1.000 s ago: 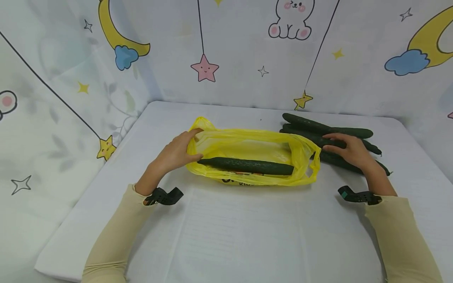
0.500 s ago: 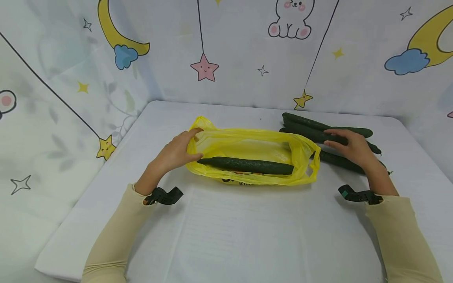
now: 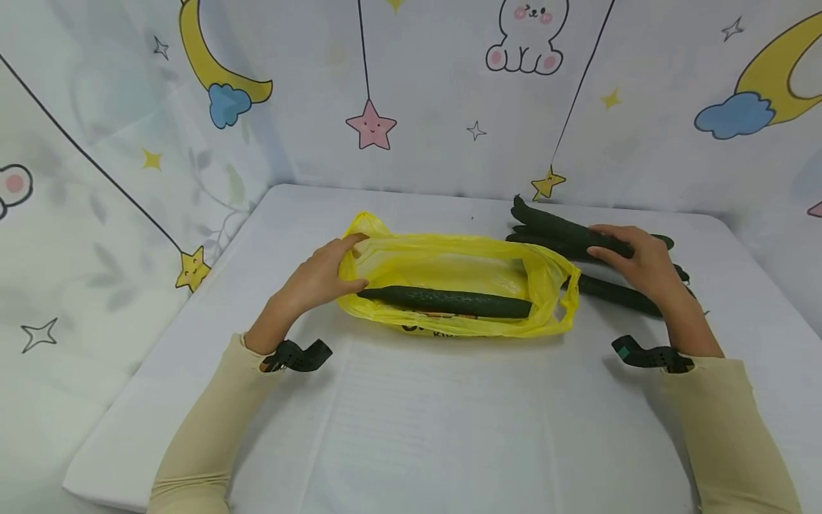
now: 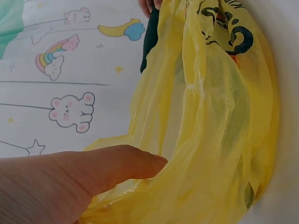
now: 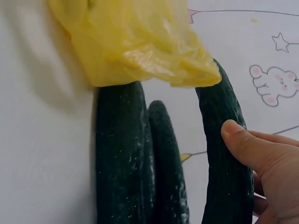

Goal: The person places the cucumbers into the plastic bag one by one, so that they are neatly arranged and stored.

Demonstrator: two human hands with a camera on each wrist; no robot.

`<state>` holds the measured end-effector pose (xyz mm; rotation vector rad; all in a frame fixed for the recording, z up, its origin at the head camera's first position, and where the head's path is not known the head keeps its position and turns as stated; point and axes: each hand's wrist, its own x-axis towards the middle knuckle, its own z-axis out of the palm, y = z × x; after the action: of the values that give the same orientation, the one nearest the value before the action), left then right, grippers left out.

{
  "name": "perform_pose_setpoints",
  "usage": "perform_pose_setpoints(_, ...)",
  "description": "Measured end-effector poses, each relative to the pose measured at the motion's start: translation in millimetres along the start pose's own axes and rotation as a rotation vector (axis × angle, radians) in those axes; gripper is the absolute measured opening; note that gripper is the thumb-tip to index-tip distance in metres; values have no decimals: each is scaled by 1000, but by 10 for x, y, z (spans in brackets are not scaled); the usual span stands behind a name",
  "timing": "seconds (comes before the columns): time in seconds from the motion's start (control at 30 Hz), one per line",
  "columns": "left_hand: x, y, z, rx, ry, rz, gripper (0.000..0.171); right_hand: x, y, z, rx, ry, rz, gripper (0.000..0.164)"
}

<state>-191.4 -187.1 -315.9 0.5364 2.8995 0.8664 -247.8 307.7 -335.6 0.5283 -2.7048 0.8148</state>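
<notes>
Pinching a tilted, raised cucumber (image 3: 561,230) between thumb and fingers of the right hand (image 3: 645,263), just behind the right end of a yellow bag (image 3: 443,246) and above other cucumbers (image 3: 618,294) on the white table (image 3: 449,428). Resting the left hand (image 3: 319,277) on the bag's left end, beside another cucumber (image 3: 449,301) inside its mouth, spreading thumb from fingers, any curl round the plastic impossible to tell. Facing a printed backdrop (image 3: 437,64).
</notes>
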Motion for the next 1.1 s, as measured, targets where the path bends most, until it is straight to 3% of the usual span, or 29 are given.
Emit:
perform_pose_setpoints(0.33, -3, -27, 21, -2, -4, 4, 74, -13, -162, -4, 0, 54, -76, 42)
perform_pose_setpoints(0.57, 9, -32, 16, 1, -5, 10, 73, 4, -296, -24, -41, 131, -237, 42)
perform_pose_setpoints(0.73, 29, -39, 3, -3, -8, 10, 74, 17, -406, -50, -32, 139, -310, 41)
perform_pose_setpoints(1.1, 36, -28, -12, -13, -15, 3, 74, -12, -623, -57, 26, 78, -298, 43)
